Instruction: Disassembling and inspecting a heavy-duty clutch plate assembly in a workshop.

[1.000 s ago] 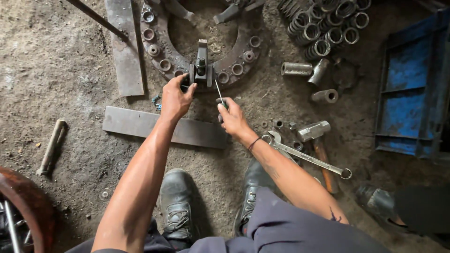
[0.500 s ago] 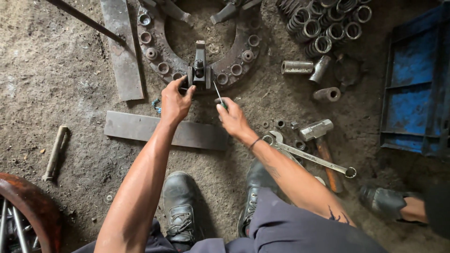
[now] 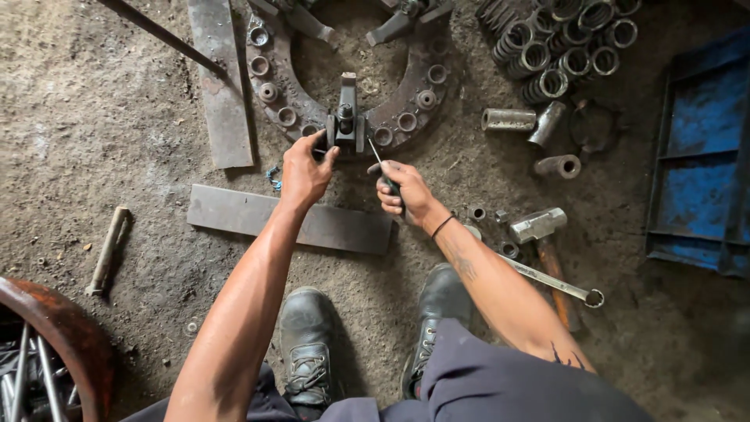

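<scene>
Left hand [image 3: 306, 168] gripping lever bracket [image 3: 347, 119] on ring plate [image 3: 273, 94], right hand [image 3: 402, 190] holding thin tool [image 3: 377, 154] beside it

Ring plate [image 3: 273, 101] on the floor [image 3: 94, 133], lever [image 3: 347, 117] on its near rim.
Springs [image 3: 558, 47] lie right of it, flat bar [image 3: 289, 219] before it, hammer [image 3: 543, 234] right of the bar.

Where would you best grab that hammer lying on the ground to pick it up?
Take the hammer by its wooden handle, about midway, coming from above. The handle lies flat on the dirt and runs toward the person, clear of the steel head. The wrench crosses it, so close the fingers just below that crossing.
</scene>
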